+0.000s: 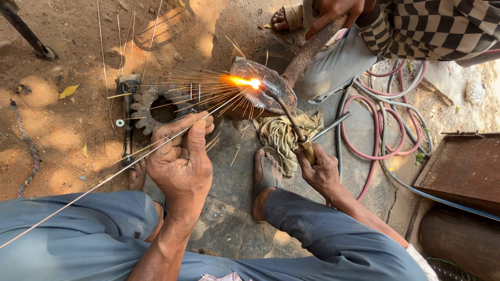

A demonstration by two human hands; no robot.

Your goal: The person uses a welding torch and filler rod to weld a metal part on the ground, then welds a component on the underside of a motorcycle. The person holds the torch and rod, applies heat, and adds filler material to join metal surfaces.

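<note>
The rusty hoe blade (263, 86) lay on the ground near the middle, and a bright flame (245, 81) burned on it, throwing sparks toward me. My right hand (320, 169) was closed tight around the handle of the gas torch (291, 119), whose bent tip reached the hot spot. My left hand (179, 156) pinched a thin filler rod (104, 179) between thumb and fingers, with its far end pointing at the flame.

Another person's hand (333, 13) held the blade's rusty neck (307, 52) steady from above. A dirty rag (284, 132) lay under the blade, just beside my sandaled foot (265, 177). A big toothed gear (156, 106) sat on the dirt to the left. Red and grey hoses (375, 125) curled on the right, next to a brown metal box (463, 166).

I thought the sparks could burn my bare foot or set the rag smoking, since both were so close to the flame. The hoses could get scorched too if the torch swung that way.

I could not tell exactly where the rod tip ended in the glare. The helper's body was cut off at the top.
</note>
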